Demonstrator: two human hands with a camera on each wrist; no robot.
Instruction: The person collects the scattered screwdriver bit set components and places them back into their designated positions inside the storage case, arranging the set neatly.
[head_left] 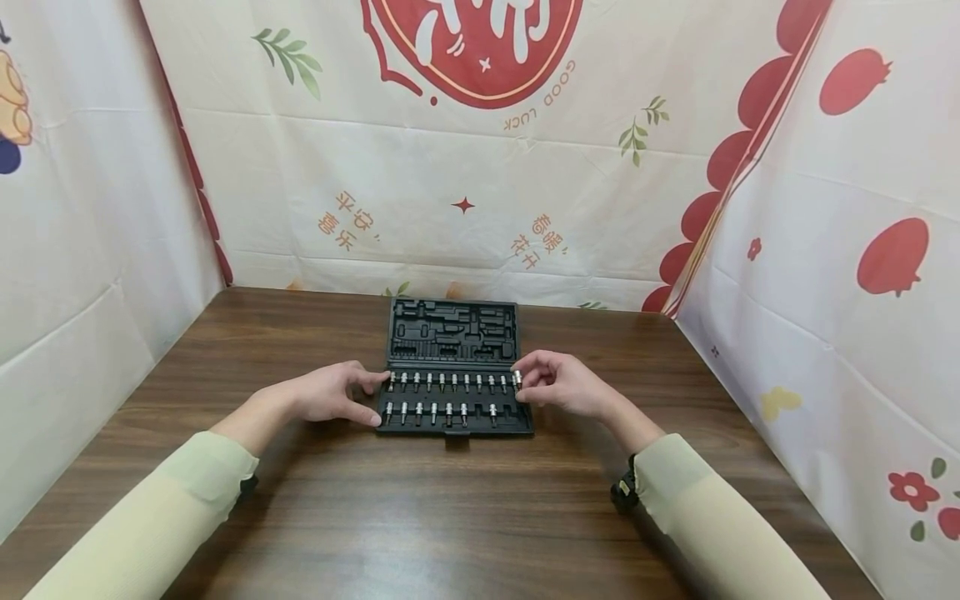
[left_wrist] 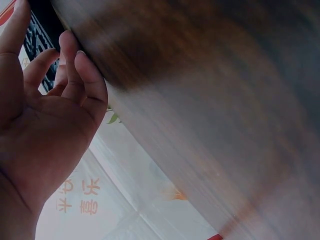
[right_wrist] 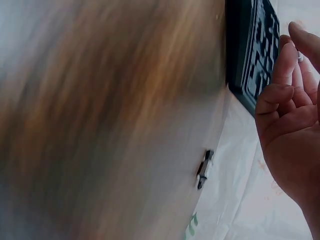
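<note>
An open black socket-bit case [head_left: 455,432] lies on the table, holding two rows of silver-topped bit sockets; the front row has bare slots toward its right. At the right end of the back row, my right hand [head_left: 567,386] pinches a bit socket [head_left: 517,380] between thumb and fingers. Its silver end shows at the fingertips in the right wrist view. My left hand [head_left: 327,395] rests against the case's left side, thumb at the front corner and fingertips by the back row's first bit socket. The left wrist view shows the left palm [left_wrist: 55,130] with bent fingers touching the case edge.
The case's raised lid [head_left: 453,333] has moulded recesses and stands at the rear. In the right wrist view, a small metal bit-like piece [right_wrist: 205,169] lies on the wooden table [head_left: 420,517]. Printed cloth [head_left: 420,183] hangs behind and on both sides.
</note>
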